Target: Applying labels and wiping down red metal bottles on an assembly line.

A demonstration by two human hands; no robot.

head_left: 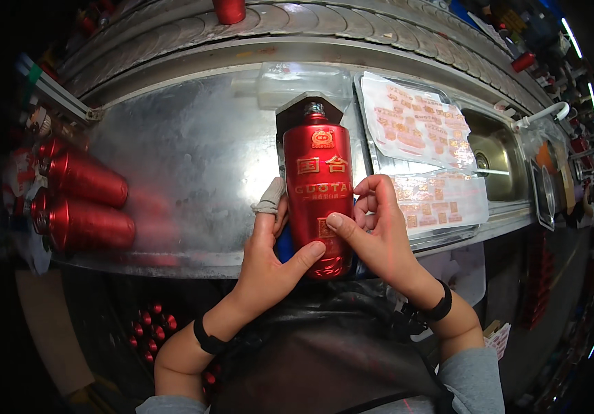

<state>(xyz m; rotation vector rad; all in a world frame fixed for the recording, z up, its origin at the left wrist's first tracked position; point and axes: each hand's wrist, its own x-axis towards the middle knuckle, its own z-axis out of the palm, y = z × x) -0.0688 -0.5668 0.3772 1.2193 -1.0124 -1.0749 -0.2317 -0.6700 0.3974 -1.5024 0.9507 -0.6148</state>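
A glossy red bottle [319,148] with gold markings lies in front of me, its bare glass neck pointing away. Behind the neck is a dark, angular block [286,119]. My left hand [262,269] grips the bottle's lower left side, thumb across its front; a pale cover [269,196] wraps one finger. On the other side, my right hand [385,238] has its thumb pressed by a small gold square mark [326,226] and its fingers curled at the bottle's edge. Some fingertips are hidden behind the bottle. Blue material shows partly beneath it.
Printed transfer sheets [414,124] lie on a metal tray [368,141] at right, beside a sink [500,148] with a white tap [549,114]. Two red bottles [90,229] lie at left. A slatted conveyor [297,21] carrying a red bottle [229,10] crosses the far side. A clear plastic container [304,83] stands behind.
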